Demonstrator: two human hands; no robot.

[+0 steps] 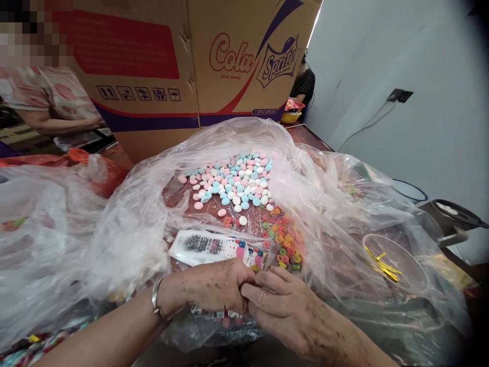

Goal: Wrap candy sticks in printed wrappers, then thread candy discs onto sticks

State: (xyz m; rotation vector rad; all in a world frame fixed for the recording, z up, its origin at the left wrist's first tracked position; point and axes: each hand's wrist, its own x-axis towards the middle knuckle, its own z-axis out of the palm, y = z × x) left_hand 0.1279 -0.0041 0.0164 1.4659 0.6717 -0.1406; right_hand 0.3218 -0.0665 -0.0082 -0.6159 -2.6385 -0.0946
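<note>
Handwork on a printed packet (216,312) is going on low in the view, where the left hand (216,285) and the right hand (288,311) are meeting. Doing this well is probably calling for a light, even pinch: the left hand should be steadying the film while the right is working close beside it, so that the thin plastic is staying flat and the print is not creasing. Pulling hard would be risking a tear, and letting the wrists drop would be dragging the clear plastic sheeting (324,204) that is spreading around the hands.

As for the fingers, those of the left hand are lying curled and almost closed, and they are apparently gripping the packet, whose print is showing just below them. Those of the right hand are resting bent, with the tips touching the left hand near its thumb; whatever they are pinching is hidden, so I cannot tell whether they are closing on the film.

Just beyond the hands, white pouches (208,245) are lying flat on the desk (176,196). Ring candies (288,251) are sitting beside them on the right, and pastel candies (237,201) are spreading farther back, in front of a cardboard box (153,102).
</note>
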